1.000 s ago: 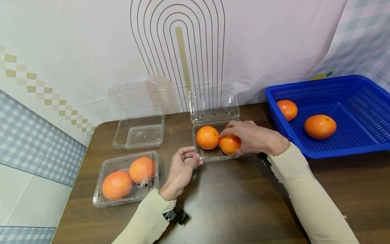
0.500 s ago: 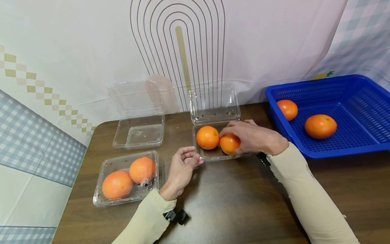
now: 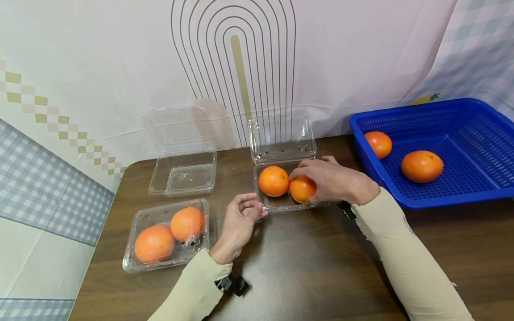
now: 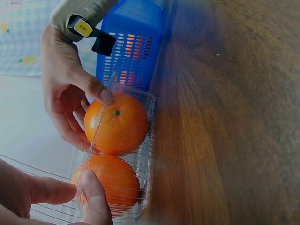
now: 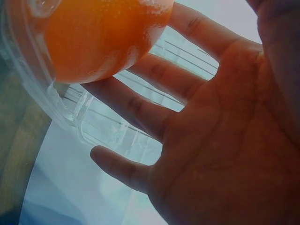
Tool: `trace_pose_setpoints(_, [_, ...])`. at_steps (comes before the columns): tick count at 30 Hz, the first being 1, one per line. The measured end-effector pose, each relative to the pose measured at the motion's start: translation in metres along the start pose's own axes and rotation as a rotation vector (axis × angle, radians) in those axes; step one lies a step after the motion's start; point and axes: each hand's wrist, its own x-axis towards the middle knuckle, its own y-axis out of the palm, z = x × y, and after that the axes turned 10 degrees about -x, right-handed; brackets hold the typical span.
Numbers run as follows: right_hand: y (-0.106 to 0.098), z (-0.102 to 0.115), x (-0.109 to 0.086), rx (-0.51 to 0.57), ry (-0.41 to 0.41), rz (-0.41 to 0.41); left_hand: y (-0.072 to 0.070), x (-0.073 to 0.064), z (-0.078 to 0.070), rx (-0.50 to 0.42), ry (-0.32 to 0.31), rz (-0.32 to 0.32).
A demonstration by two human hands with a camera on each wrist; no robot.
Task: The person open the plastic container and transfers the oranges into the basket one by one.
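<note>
Wall cloth [image 3: 341,58]: pale, hanging behind everything, printed with nested dark arches and a strip of little diamonds running down the left side.
Table [image 3: 297,263]: dark wood, back edge close up to the cloth.
Basket [image 3: 470,162]: blue, slotted sides, over on the right of the table toward the back edge.
Middle box [image 3: 281,204]: see-through plastic, near the table's back edge, lid standing up on the far side.
Corner box [image 3: 182,178]: same kind, near the table's back left corner, lid also up.
Lidded box [image 3: 180,256]: just in front of the corner box, near the table's left edge, lid down.
Right hand [image 3: 333,180]: fingers curled over the far side of an orange [image 3: 302,191], thumb on the near side, little finger held off it.
Left hand [image 3: 241,223]: thumb and forefinger pinching the rim at the middle box's near left corner, other fingers loosely bent.
Fruit: the gripped orange sits in the middle box's right half, against a second orange [image 3: 273,181] in the left half; two more [image 3: 154,243] lie in the lidded box, and two [image 3: 422,166] sit apart in the basket.
Wrist gadget [image 3: 233,284]: small, black, at the left cuff.
</note>
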Motion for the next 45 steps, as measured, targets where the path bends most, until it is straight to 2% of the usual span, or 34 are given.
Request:
trace_pose_setpoints(9, [-0.003, 0.001, -0.002, -0.027, 0.009, -0.009, 0.0, -0.001, -0.001, -0.001, 0.005, 0.004])
trace_pose_setpoints(24, [-0.01, 0.003, -0.007, -0.061, 0.014, -0.044, 0.0, 0.001, -0.001, 0.006, -0.023, -0.004])
trace_pose_setpoints(45, [-0.016, 0.003, -0.014, -0.087, 0.009, -0.112, 0.0, 0.0, -0.001, 0.003, -0.007, 0.006])
